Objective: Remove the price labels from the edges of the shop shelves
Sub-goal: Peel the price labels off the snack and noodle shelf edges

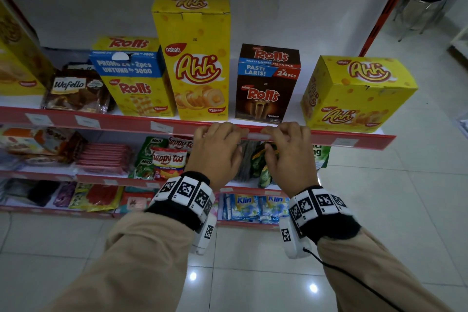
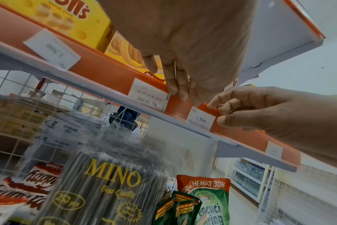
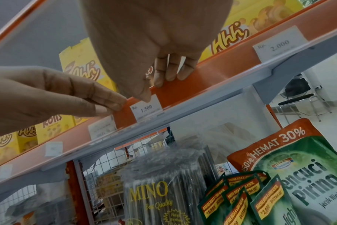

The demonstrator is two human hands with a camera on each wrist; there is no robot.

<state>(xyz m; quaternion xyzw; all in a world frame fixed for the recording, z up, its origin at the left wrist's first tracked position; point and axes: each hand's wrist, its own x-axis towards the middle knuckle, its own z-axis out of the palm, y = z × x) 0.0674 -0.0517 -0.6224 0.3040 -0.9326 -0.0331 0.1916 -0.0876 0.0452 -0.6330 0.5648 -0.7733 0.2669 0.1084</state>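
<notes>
The top shelf's red edge strip (image 1: 354, 138) runs left to right in the head view. A white price label (image 1: 257, 136) reading 1.500 (image 2: 201, 120) (image 3: 146, 107) sits in it between my hands. My left hand (image 1: 222, 130) hooks its fingers (image 2: 175, 89) over the strip's top edge, just left of the label. My right hand (image 1: 283, 132) curls its fingers (image 3: 167, 74) over the same edge on the label's right. Its thumb presses the strip's front at the label's edge, so it pinches the strip there. The label still lies in the strip.
More labels sit in the strip: Rp 10 000 (image 2: 148, 95) to the left, 2.000 (image 3: 279, 45) to the right. A tall yellow Ahh box (image 1: 200, 58) and a brown Rolls box (image 1: 268, 83) stand just behind my hands. Snack bags and a Mino pack (image 2: 110, 182) fill the shelf below.
</notes>
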